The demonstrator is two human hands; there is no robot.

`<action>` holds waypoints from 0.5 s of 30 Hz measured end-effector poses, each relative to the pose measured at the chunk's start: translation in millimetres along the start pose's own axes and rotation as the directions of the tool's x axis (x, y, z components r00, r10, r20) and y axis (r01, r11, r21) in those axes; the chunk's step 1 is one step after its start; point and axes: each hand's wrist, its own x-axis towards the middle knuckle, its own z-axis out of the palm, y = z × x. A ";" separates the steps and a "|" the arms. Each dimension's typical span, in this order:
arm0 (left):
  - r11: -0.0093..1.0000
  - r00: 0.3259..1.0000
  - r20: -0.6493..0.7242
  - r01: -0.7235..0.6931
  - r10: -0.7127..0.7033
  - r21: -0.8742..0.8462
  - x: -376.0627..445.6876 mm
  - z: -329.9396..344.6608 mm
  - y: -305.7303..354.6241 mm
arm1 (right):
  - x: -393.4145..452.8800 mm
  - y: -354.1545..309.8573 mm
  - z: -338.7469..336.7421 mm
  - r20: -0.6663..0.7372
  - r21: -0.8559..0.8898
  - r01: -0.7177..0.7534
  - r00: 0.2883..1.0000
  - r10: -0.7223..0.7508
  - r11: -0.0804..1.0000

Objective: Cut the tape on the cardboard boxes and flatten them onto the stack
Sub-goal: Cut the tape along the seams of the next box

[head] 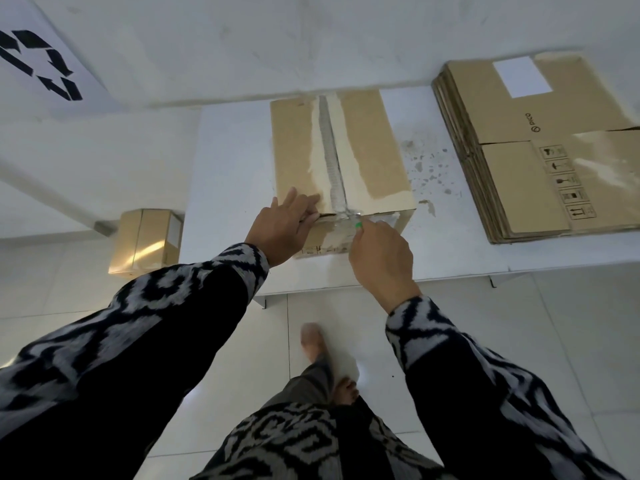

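Observation:
A closed cardboard box (pixel 374 147) stands on the white table (pixel 228 174), with a strip of tape (pixel 330 150) running down the middle seam of its top. My left hand (pixel 282 232) lies on the box's near top edge with straight fingers, left of the seam. My right hand (pixel 381 258) grips a small cutter with a green tip (pixel 358 224), held at the tape where it folds over the near edge. A stack of flattened boxes (pixel 540 147) lies on the table to the right.
Another taped cardboard box (pixel 147 240) sits on the floor left of the table. A white sheet with a black recycling sign (pixel 41 64) hangs at upper left. A white wall runs behind the table. My feet (pixel 313 341) stand on pale floor tiles.

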 end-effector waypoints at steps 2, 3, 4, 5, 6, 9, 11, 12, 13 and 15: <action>1.000 1.000 0.010 -0.005 0.005 -0.001 0.7 -2.0 2.0 | -1.9 5.4 0.4 -0.017 -0.018 0.001 1.000 -0.001 1.000; 1.000 1.000 0.016 -0.006 0.006 -0.007 0.7 -2.1 2.4 | -6.9 10.5 0.7 -0.023 -0.040 -0.010 1.000 0.010 0.999; 1.000 1.000 0.016 -0.006 0.006 -0.013 0.3 -1.4 2.6 | -12.0 14.3 0.5 -0.021 -0.058 -0.022 1.000 0.021 0.998; 1.000 1.000 0.011 -0.007 0.007 -0.017 -0.3 -1.4 3.2 | -13.7 15.0 0.7 -0.019 -0.066 -0.028 0.999 0.027 0.997; 1.000 1.000 0.008 -0.006 0.007 -0.018 -0.7 -1.4 3.6 | -12.4 13.5 1.1 -0.023 -0.059 -0.030 0.999 0.028 0.998; 1.000 1.000 -0.003 -0.016 0.016 -0.012 0.9 -4.2 3.5 | -2.1 6.8 -0.3 -0.043 -0.026 0.015 0.999 -0.016 1.000; 1.000 1.000 -0.001 -0.025 0.025 0.008 1.0 -5.3 3.5 | -2.7 10.0 -1.8 -0.048 -0.035 0.042 0.998 -0.043 0.999; 1.000 1.000 0.003 -0.026 0.026 0.014 0.8 -5.7 3.9 | -6.3 13.4 -2.4 -0.044 -0.045 0.032 0.998 -0.034 0.998; 1.000 1.000 0.003 -0.020 0.020 0.010 0.2 -4.8 4.2 | -10.8 17.0 -3.0 -0.046 -0.060 0.022 0.999 -0.025 0.998; 1.000 1.000 -0.022 -0.019 0.019 0.001 -1.3 -3.0 3.7 | -18.9 23.8 -3.8 -0.061 -0.060 0.015 0.998 -0.019 0.998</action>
